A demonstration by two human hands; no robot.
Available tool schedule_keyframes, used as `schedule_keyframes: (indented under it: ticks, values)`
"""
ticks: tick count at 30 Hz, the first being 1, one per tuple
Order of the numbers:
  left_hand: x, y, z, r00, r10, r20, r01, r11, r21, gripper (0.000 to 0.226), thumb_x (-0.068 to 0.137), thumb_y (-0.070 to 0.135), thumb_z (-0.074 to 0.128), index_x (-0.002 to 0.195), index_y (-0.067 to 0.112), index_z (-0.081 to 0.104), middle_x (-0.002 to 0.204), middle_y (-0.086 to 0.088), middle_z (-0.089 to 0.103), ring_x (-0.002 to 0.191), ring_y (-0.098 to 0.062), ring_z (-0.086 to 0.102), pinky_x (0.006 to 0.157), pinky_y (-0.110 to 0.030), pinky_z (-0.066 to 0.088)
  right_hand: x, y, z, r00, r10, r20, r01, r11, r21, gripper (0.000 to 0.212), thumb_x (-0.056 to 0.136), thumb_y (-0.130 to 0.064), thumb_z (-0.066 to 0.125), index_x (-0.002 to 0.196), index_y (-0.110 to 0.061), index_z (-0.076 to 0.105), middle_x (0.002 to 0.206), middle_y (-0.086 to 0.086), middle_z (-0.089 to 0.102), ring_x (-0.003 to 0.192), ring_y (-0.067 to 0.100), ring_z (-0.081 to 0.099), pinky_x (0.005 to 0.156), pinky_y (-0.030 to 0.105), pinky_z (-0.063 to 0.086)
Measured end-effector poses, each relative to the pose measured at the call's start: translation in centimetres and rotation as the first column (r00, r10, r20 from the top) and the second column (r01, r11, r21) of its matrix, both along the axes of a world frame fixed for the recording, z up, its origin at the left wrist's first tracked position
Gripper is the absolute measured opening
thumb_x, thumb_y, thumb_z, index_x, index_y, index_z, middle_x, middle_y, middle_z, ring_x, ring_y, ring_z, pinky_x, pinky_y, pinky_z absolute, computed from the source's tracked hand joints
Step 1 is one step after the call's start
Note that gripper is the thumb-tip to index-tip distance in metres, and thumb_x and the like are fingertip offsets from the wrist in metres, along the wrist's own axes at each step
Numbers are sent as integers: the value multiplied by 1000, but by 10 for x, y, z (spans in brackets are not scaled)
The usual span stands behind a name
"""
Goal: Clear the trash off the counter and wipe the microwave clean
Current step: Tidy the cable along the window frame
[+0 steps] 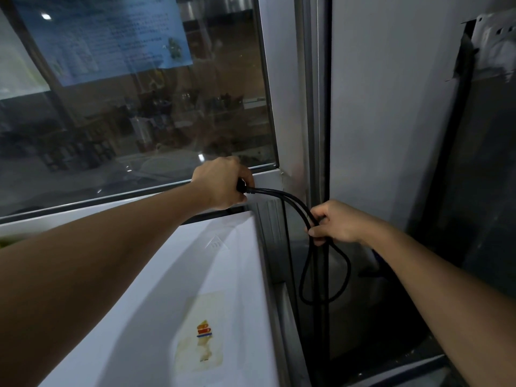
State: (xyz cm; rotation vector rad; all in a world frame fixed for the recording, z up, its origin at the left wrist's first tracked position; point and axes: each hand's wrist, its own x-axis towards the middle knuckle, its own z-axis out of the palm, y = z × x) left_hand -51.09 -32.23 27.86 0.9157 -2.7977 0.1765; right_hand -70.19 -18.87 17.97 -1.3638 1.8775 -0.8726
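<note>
Behind the white microwave (173, 289), the left hand (222, 182) grips the plug end of a black power cord (282, 195). The right hand (339, 223) pinches the gathered loops, apparently keeping them clear for wiping.

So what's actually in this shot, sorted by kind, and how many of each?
Hands: 2, the left hand and the right hand, both gripping the cord
Black cords: 1, the looped cord
White appliances: 1, the white appliance top, with a sticker
Posters on the window: 1, the blue poster
Total: 5
</note>
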Motion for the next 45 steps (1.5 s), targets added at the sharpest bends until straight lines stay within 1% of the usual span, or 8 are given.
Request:
schedule_keyframes:
  ticks: [12, 17, 24, 30, 35, 38, 42, 45]
  values:
    - [-4, 7, -6, 997, -29, 74, 41, 988, -152, 28, 77, 26, 69, 104, 37, 66, 102, 4, 54, 96, -25, 57, 65, -29, 40, 10, -12, -28, 921, -110, -374, 90, 993, -72, 14, 90, -22, 59, 77, -28, 55, 83, -4, 60, 81, 16, 59, 75, 35, 51]
    - [-2, 6, -5, 999, -19, 25, 22, 993, -120, 27, 78, 23, 70, 103, 34, 68, 98, 5, 53, 97, -25, 58, 67, -30, 44, 14, -7, -29, 994, -108, -26, 104, 987, -123, 8, 93, -12, 54, 88, -18, 52, 87, 4, 62, 83, 22, 64, 80, 35, 55]
    - [-1, 4, -6, 1000, -18, -13, 17, 994, -105, 27, 76, 22, 72, 101, 31, 70, 89, 8, 46, 93, -22, 57, 66, -29, 43, 16, -2, -39, 998, -55, 18, 57, 974, -218, 15, 95, -14, 50, 84, -24, 50, 75, 0, 62, 80, 20, 62, 81, 34, 47]
    - [2, 4, -5, 1000, -11, -5, 11, 996, -91, 26, 76, 24, 72, 101, 31, 70, 88, 8, 47, 83, -17, 52, 64, -28, 42, 9, 14, -42, 993, 14, 117, 12, 975, -222, 19, 96, -18, 48, 88, -26, 64, 95, -5, 63, 95, 4, 59, 80, 18, 42]
    - [-1, 13, -5, 996, -15, 85, 28, 988, -155, 27, 78, 26, 70, 103, 34, 67, 91, 7, 44, 95, -26, 57, 64, -30, 41, 2, 11, -41, 893, -53, -446, 0, 993, -118, 16, 89, -30, 61, 94, -17, 69, 97, 2, 46, 92, 16, 46, 80, 29, 40]
    - [-2, 14, -5, 995, -12, 98, 28, 986, -162, 28, 78, 26, 70, 104, 33, 67, 92, 6, 44, 95, -27, 58, 64, -31, 43, 3, 10, -33, 825, -98, -557, 68, 995, -75, 22, 90, -35, 59, 103, -19, 66, 95, -2, 40, 84, 15, 45, 71, 29, 36]
    - [-1, 13, -4, 996, -18, 84, 30, 989, -147, 26, 78, 26, 69, 103, 33, 68, 91, 6, 46, 96, -26, 58, 65, -30, 43, 6, 10, -26, 849, -131, -512, 77, 989, -126, 18, 92, -29, 58, 100, -17, 68, 83, -4, 49, 74, 14, 50, 58, 24, 35]
    - [2, 10, -1, 998, -38, 57, 44, 992, -115, 27, 77, 26, 71, 104, 32, 69, 89, 7, 47, 95, -24, 58, 67, -30, 44, 10, 8, -25, 952, -141, -271, 112, 986, -122, 14, 92, -25, 58, 86, -15, 66, 80, 4, 62, 67, 17, 63, 55, 23, 46]
